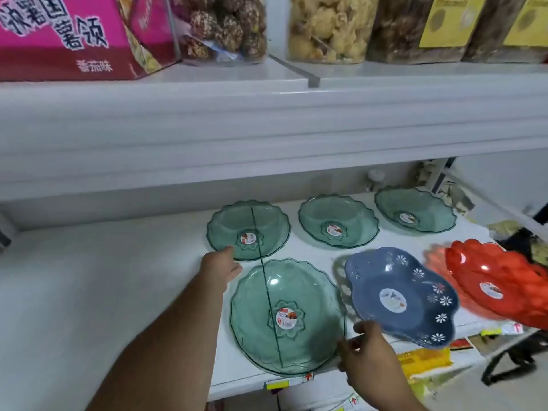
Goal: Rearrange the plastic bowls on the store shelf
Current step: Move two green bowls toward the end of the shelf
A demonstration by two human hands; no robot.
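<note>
Several clear green plastic bowls lie on the white shelf [118,277]: back left [267,221], back middle [338,215], back right [415,203] and a larger front one [311,292]. A blue flowered bowl [400,280] hangs tilted and blurred to the right of the front green bowl. My right hand [367,354] holds its near rim, thumb on the edge. A red bowl [498,271] sits on another reddish one at the far right. My left hand [221,266] reaches between the back-left and front green bowls, fingertips at the back-left rim; its grip is hidden.
An upper shelf [267,129] overhangs low above the bowls, carrying a pink box [59,34] and snack jars [326,28]. Price tags [278,384] line the shelf's front edge. Small items [439,185] crowd the back right corner. Bare shelf lies to the left.
</note>
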